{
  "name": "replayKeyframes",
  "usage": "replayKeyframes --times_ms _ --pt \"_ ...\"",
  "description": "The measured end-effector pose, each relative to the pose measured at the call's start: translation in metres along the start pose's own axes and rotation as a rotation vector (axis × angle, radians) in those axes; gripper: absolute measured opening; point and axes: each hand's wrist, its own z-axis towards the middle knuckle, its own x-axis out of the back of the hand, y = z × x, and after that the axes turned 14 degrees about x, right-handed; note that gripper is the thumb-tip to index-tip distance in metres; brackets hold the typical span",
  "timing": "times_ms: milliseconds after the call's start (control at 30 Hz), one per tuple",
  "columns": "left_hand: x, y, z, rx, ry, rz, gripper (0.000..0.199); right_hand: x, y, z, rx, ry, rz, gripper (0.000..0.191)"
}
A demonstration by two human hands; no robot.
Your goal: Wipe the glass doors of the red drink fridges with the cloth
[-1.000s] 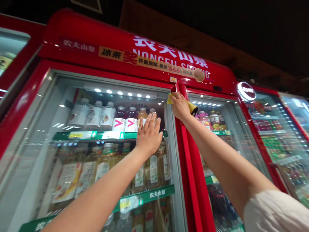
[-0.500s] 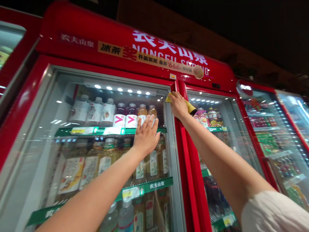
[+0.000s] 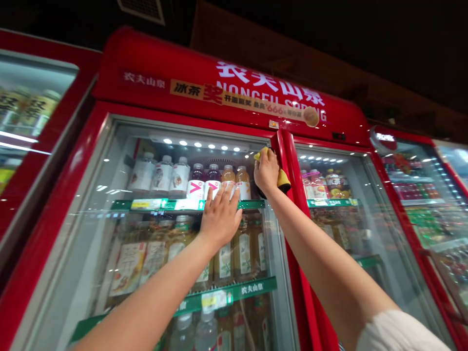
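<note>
A red drinks fridge [image 3: 204,73] with two glass doors stands in front of me. My left hand [image 3: 219,217] lies flat, fingers apart, on the left glass door [image 3: 91,229], over the green top shelf edge. My right hand [image 3: 267,170] presses a yellow cloth [image 3: 282,179] against the red centre frame [image 3: 288,161] where the two doors meet, near the top. Part of the cloth sticks out above and below my fingers.
Behind the glass stand rows of bottles [image 3: 161,173] on green shelves [image 3: 234,292]. More red fridges [image 3: 32,112] stand to the left and to the right [image 3: 417,195]. The right glass door [image 3: 351,234] shows further drinks.
My right hand with the cloth has slid slightly down the centre frame. My left hand has stayed flat on the glass, a little lower. My view has shifted to the left.
</note>
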Motion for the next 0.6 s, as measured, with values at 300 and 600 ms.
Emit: replayKeyframes --times_ms 300,600 --pt "0.01 -0.035 -0.013 -0.015 0.034 -0.022 0.054 0.038 0.008 -0.077 0.45 -0.142 0.07 0.049" --pt "0.028 -0.078 -0.013 0.019 0.057 0.045 0.05 -0.01 -0.041 -0.031 0.316 0.089 0.095 0.045"
